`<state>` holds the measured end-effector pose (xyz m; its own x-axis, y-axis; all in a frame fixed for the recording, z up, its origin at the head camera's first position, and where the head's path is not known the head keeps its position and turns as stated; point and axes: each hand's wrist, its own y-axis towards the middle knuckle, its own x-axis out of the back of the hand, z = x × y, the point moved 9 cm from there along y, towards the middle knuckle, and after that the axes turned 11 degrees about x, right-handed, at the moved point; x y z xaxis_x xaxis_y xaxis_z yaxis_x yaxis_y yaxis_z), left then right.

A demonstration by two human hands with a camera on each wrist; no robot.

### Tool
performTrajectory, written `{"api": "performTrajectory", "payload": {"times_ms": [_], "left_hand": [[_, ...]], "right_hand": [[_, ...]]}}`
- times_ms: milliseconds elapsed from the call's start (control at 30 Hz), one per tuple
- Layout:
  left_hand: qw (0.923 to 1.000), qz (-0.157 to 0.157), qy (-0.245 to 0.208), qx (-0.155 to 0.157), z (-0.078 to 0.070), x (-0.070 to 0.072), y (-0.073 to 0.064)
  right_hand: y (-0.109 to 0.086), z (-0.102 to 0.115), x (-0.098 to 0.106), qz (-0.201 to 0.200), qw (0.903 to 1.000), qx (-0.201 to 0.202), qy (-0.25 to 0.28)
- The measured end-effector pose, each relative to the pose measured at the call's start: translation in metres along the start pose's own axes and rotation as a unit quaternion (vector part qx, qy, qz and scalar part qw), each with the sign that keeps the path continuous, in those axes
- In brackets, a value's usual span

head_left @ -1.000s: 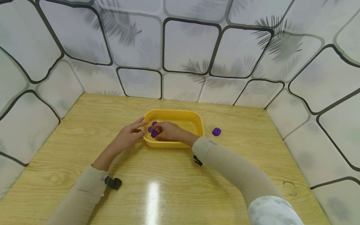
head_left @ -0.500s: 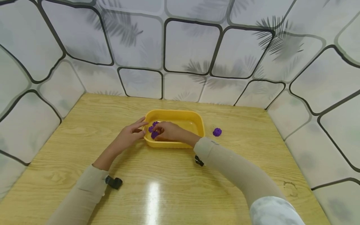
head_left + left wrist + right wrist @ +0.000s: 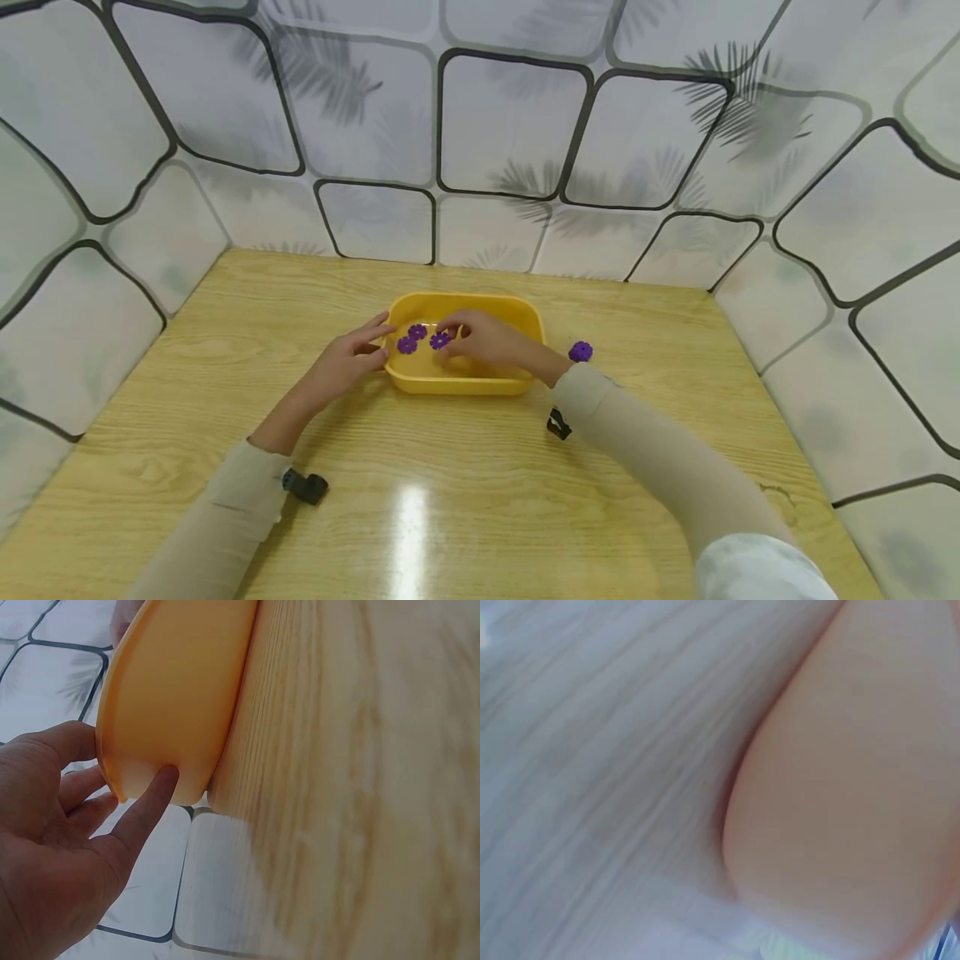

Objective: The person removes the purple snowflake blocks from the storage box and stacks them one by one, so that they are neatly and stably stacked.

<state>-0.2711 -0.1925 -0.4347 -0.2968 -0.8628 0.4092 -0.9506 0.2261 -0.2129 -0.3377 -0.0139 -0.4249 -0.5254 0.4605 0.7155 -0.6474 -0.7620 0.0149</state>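
A yellow plastic tray [image 3: 465, 386] stands on the wooden table. My left hand [image 3: 347, 358] rests straight fingers against its left end; in the left wrist view, the thumb [image 3: 154, 799] lies on the outer wall and another finger reaches the rim. Inside the tray, my right hand [image 3: 483, 337] pinches a purple flower-shaped disc [image 3: 440, 340] between thumb and fingers. Two similar purple discs, one disc [image 3: 417, 332] behind the other disc [image 3: 407, 345], lie at the tray's left end. The right wrist view has only the tray's outer wall [image 3: 840, 780], with the hand hidden.
More purple flower-shaped pieces [image 3: 581, 351] sit bunched on the table [image 3: 480, 467], just right of the tray. Patterned cloth walls [image 3: 495, 125] enclose the back and both sides. Both sleeves carry a black wrist camera, such as the left camera [image 3: 305, 487].
My right hand has moved right and slightly back inside the tray, carrying the pinched purple disc away from the other two. The left hand has stayed at the tray's left end.
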Motion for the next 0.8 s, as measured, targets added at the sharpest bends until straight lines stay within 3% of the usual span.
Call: {"api": "performTrajectory", "payload": {"times_ms": [300,467,800], "left_hand": [[1.0000,-0.004,0.003,0.002,0.001,0.000,-0.001],[1.0000,-0.005,0.004,0.003,0.001,0.001,-0.001],[1.0000,-0.003,0.003,-0.007,0.002,0.000,0.000]], "right_hand": [[-0.026,-0.009,0.032,-0.039,0.9991,0.015,-0.001],[-0.035,-0.010,0.041,-0.049,0.9985,0.024,-0.001],[-0.051,-0.022,0.058,-0.065,0.9976,-0.006,-0.021]]}}
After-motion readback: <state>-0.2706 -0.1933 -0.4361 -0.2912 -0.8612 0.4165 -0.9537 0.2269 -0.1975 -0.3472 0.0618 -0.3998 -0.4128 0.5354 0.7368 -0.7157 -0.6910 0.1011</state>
